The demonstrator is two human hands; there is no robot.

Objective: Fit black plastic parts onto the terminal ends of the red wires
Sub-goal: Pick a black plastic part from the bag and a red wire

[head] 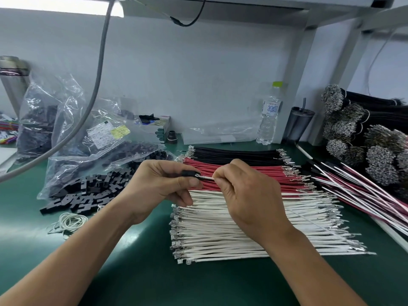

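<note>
1. Black plastic part (190, 173): small, blocky, pinched in left hand (162, 184) grip, held above the wire stacks.
2. Right hand (247, 195) grip pinches a thin white wire (207, 178), metal tip at the part's opening.
3. Red wires (254, 173): flat row w/ shiny crimped terminals, on green counter (143, 272) btwn black wires (231, 153) & white wire stack (220, 239).
4. Loose black parts (88, 191) spill from a crinkled clear bag (72, 133) at left.

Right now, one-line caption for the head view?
Left hand holds a black plastic part; right hand feeds in a white wire's terminal end.
</note>
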